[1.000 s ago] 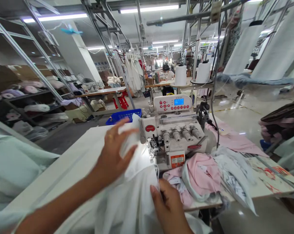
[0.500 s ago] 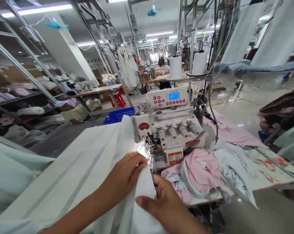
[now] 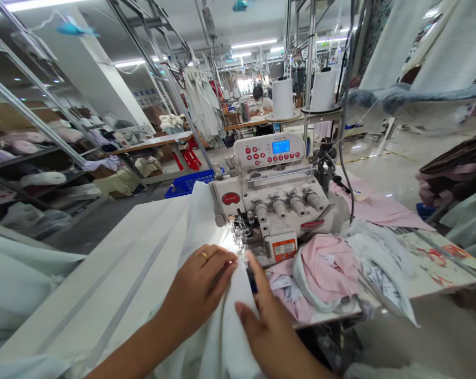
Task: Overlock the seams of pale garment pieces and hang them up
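Observation:
A length of white fabric [image 3: 238, 337] runs up from my lap to the needle area of an overlock sewing machine [image 3: 277, 200]. My left hand [image 3: 200, 279], with a ring on one finger, pinches the fabric's edge just in front of the lit presser foot [image 3: 235, 237]. On the right side of the same strip lies my right hand [image 3: 267, 321]. Its thumb rests over the cloth, its index finger points along the edge towards the foot, and its other fingers are hidden. More of the fabric spreads over the white table [image 3: 143, 252] to the left.
Pink and white garment pieces [image 3: 327, 268] lie heaped right of the machine. Thread cones [image 3: 282, 99] stand behind it. A blue basket [image 3: 188, 181] sits beyond the table's far edge. Pale cloth [image 3: 20, 279] hangs at left. A person [image 3: 259, 100] sits farther back.
My right hand's index finger has stretched forward along the fabric edge, nearer the presser foot, and its thumb has shifted right. My left hand keeps its pinch. The view has tilted slightly.

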Motion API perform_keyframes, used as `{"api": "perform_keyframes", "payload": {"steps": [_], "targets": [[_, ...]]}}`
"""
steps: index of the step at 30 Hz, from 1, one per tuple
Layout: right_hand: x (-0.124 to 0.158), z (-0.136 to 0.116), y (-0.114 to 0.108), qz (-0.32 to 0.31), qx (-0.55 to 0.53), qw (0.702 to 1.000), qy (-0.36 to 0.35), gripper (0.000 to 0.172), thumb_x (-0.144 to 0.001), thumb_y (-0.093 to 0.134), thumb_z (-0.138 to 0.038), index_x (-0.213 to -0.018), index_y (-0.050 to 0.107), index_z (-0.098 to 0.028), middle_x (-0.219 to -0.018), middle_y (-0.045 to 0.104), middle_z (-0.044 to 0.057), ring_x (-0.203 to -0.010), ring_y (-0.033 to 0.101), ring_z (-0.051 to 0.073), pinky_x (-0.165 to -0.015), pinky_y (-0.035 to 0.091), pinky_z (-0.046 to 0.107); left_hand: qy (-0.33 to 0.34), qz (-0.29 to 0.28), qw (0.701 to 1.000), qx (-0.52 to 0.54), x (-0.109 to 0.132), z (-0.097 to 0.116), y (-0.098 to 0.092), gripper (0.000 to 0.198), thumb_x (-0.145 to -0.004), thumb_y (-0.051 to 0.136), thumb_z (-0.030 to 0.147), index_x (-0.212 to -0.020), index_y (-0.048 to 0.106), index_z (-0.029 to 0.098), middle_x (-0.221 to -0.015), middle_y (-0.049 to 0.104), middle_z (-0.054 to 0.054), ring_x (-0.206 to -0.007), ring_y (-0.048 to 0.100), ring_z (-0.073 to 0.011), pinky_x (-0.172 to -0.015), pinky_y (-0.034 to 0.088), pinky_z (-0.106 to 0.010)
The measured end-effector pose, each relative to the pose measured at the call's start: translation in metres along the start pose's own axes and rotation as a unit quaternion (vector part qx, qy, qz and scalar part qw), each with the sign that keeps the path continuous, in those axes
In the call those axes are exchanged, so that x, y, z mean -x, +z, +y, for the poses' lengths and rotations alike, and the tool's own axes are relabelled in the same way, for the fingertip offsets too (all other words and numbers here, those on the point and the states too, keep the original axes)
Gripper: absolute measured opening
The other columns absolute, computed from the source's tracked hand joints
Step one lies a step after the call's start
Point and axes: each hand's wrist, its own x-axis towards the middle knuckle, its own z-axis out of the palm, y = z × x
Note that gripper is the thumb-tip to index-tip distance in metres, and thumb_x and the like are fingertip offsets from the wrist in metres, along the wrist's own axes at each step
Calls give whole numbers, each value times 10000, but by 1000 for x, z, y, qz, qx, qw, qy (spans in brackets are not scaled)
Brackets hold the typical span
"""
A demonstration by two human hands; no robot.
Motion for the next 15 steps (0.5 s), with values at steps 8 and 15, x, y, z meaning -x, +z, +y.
{"api": "perform_keyframes", "payload": {"steps": [8,15], "targets": [[19,4,11,85,-35,995,-33,644,-972,533,-200,-1565,282,-215,-1290,648,136,-1114,661,276,-889,565,357,-206,-80,956,192,-15,-8,-2,214,-946,558,399,-909,674,223,-915,675,-16,-866,618,-172,-769,477,-273],[17,13,7,58,23,998,-13,35,-938,597,-250,-970,605,-238,-775,647,-11,-692,631,194,-598,458,243,-218,-128,942,221,-22,-15,-7,206,-905,611,420,-868,721,249,-911,688,7,-900,620,-160,-789,456,-260]]}}
